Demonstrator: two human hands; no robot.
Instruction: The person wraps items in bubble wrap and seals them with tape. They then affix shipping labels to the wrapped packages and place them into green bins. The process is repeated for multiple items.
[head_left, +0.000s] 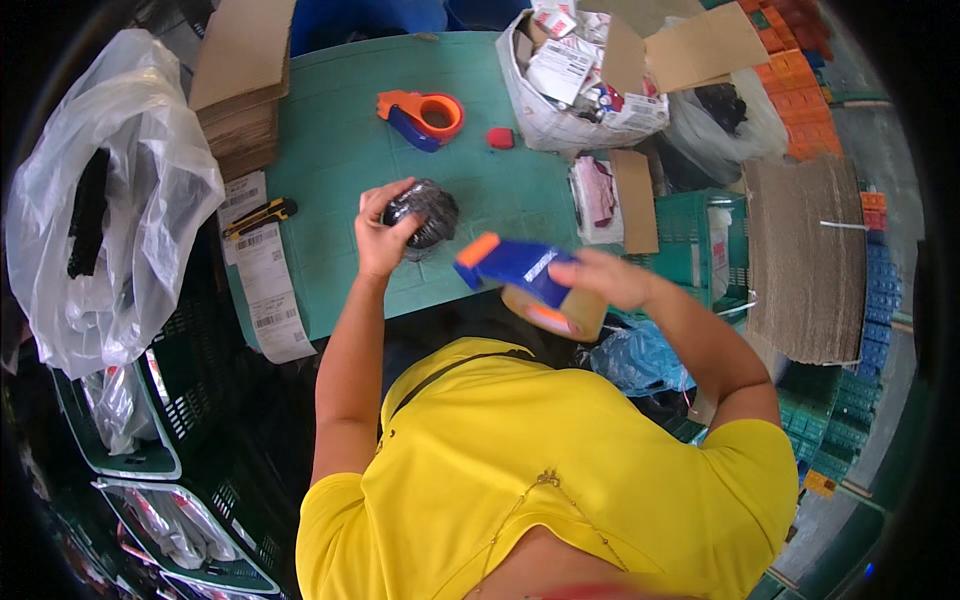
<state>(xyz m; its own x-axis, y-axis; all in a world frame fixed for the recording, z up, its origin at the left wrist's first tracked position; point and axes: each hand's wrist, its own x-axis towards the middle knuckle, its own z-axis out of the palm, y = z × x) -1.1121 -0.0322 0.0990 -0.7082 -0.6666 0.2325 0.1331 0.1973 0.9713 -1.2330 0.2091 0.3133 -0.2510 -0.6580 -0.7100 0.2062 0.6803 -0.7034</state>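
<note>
Where the work is going on, a green tabletop spreads out in front of a person in a yellow short-sleeved shirt. At the far left hangs a large translucent plastic bag with something black in it, and green slatted crates stand below it. To the right of the table is a thick stack of corrugated cardboard sheets; more folded cardboard stands at the table's far left corner. At the far right corner, a white woven container is heaped with small printed packages.

The right hand grips a blue tape dispenser with an orange end, slightly blurred, over the table's near edge; its wide roll of tape hangs at the underside. The left hand is curled around the left side of a rounded bundle wrapped in shiny black plastic, near the middle of the table; whether the bundle rests on the surface cannot be told. Beyond it lies an orange-and-blue tape dispenser. Printed label strips run along the left edge, with a yellow-and-black box cutter lying across them. Smallest is a red block just right of the orange-and-blue dispenser.
</note>
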